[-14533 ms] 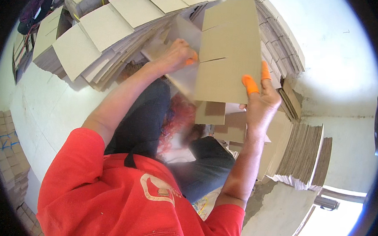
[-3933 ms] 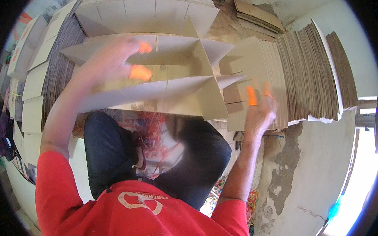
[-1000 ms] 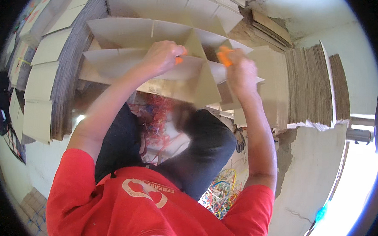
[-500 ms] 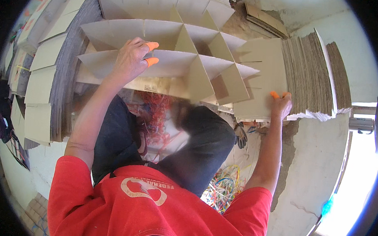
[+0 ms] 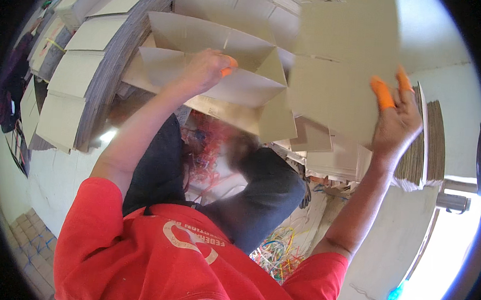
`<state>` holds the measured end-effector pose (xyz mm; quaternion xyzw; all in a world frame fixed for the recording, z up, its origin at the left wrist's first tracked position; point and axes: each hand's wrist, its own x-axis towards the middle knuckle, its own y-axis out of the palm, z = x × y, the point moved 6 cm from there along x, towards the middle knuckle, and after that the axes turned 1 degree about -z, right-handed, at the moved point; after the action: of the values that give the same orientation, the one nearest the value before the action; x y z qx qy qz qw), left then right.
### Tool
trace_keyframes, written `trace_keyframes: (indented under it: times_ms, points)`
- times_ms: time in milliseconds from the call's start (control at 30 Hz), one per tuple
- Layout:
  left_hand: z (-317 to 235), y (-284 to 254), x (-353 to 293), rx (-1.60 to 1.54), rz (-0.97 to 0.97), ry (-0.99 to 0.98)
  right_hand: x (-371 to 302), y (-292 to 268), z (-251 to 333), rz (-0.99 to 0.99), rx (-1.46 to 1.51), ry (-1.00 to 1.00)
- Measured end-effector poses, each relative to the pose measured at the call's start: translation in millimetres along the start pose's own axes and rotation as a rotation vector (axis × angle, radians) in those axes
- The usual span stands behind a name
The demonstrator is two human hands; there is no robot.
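In front of me stands a partly assembled grid of slotted cardboard dividers (image 5: 243, 91), long strips crossed by shorter ones. My left hand (image 5: 203, 72) is closed at the upper edge of the nearest long strip, an orange finger cover showing at its tip. A flat slotted cardboard sheet (image 5: 343, 68) is raised in my right hand (image 5: 397, 122), held by its right edge. Orange covers sit on that hand's thumb and a finger. The lifted sheet hides the grid's right part.
Stacked cardboard sheets (image 5: 82, 84) rise on the left, and another stack (image 5: 435, 142) stands at the right beside the wall. Tangled coloured straps (image 5: 279, 245) lie on the floor by my leg, with red strands (image 5: 205, 148) beneath the grid.
My right hand has lifted a cardboard sheet off the right side and brought it up beside the grid. My left hand stays at the near strip, its fingers now closer together. The view has shifted.
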<state>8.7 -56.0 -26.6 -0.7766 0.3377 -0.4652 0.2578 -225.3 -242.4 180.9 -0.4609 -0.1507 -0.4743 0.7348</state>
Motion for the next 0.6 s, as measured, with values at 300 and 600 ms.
trace_keyframes:
  times_ms: [300, 600]
  points:
    - [3, -18, 3, 0.001, 0.041, -0.106, 3, 99, 32, 0.332, 0.160, 0.059]
    - [35, -11, -9, -0.044, 0.062, -0.124, 11, 120, 51, 0.341, 0.255, 0.110]
